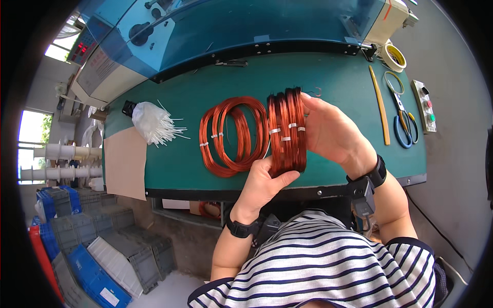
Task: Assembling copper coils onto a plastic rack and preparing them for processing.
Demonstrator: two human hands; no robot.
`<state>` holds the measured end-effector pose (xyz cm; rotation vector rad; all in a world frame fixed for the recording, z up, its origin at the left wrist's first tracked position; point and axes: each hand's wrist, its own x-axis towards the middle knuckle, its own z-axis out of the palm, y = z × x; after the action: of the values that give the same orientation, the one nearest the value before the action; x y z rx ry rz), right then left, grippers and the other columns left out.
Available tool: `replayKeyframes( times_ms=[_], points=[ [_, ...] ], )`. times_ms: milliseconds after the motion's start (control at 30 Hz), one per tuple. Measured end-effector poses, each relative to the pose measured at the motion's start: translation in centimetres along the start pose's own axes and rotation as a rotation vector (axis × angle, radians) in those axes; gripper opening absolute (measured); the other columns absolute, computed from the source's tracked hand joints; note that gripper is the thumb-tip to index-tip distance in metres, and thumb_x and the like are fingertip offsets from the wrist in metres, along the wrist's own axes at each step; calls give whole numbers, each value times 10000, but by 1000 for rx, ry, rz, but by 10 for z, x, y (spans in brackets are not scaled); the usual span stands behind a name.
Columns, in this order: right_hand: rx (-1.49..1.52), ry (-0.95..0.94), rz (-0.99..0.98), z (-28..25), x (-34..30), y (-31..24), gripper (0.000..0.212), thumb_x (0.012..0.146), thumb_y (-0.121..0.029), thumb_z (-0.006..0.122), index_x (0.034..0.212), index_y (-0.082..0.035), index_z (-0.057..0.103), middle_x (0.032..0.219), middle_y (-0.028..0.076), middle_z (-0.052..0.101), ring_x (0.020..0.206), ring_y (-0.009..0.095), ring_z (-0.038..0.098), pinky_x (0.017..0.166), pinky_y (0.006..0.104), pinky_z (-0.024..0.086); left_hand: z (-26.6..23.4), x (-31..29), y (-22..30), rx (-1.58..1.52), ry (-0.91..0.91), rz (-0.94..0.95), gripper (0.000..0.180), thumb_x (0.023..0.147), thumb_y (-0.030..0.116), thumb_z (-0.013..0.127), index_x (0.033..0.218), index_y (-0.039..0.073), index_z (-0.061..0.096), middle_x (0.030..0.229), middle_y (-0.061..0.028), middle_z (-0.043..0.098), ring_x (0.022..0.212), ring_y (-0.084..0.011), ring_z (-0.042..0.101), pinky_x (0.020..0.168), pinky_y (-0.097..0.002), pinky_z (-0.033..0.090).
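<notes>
Between my hands stand several copper wire coils [286, 110] side by side, edge-on, each bound with white ties. My left hand [264, 184] grips their lower near end, its thumb across the front. Along the upper right side, my right hand [334, 128] curls round the same coils, most of its fingers hidden behind them. More copper wire coils [210, 154] lie flat and overlapping on the green table just to the left, also with white ties. Loose wire ends poke out past the top of the held bundle.
A bag of white ties [149, 120] and brown cardboard [126, 164] lie left. A machine with a blue clear cover [257, 23] spans the back. At right are a yellow strip [379, 105], scissors [403, 115], tape rolls [394, 56] and a button box [425, 106]. Crates [97, 226] stand lower left.
</notes>
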<state>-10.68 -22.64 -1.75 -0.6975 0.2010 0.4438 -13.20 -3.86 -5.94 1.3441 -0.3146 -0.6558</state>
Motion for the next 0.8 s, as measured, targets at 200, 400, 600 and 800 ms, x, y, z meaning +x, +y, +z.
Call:
replayKeyframes(
  times_ms=[200,400,600,800],
  points=[
    [82,-78,3,-7,2,3,418,948,-381,425,1210,-68,516,1136,90,597,1026,237,574,901,421,439,4,-2,-3,-16,47,34,249,840,80,664,1062,-21,615,890,6,628,771,-56,528,706,-216,444],
    [64,-69,-4,-7,1,4,426,949,-387,420,1217,-68,511,1178,95,574,1056,243,557,911,425,435,6,1,-8,-13,103,35,193,877,104,626,1027,-15,644,865,14,622,732,-34,496,665,-193,420],
    [105,-47,-1,-5,-3,5,447,948,-383,431,1213,-30,502,1180,133,566,1076,259,544,920,434,434,12,0,-6,-104,213,152,180,901,82,580,1047,-6,636,894,-21,661,814,-74,572,763,-226,450],
    [127,25,-22,-6,-2,2,463,943,-357,456,1176,42,486,1170,218,554,1104,308,543,923,440,455,-3,-9,6,842,866,575,309,897,15,531,1196,-30,469,1359,-153,365,1176,-201,450,971,-336,379]
  ],
)
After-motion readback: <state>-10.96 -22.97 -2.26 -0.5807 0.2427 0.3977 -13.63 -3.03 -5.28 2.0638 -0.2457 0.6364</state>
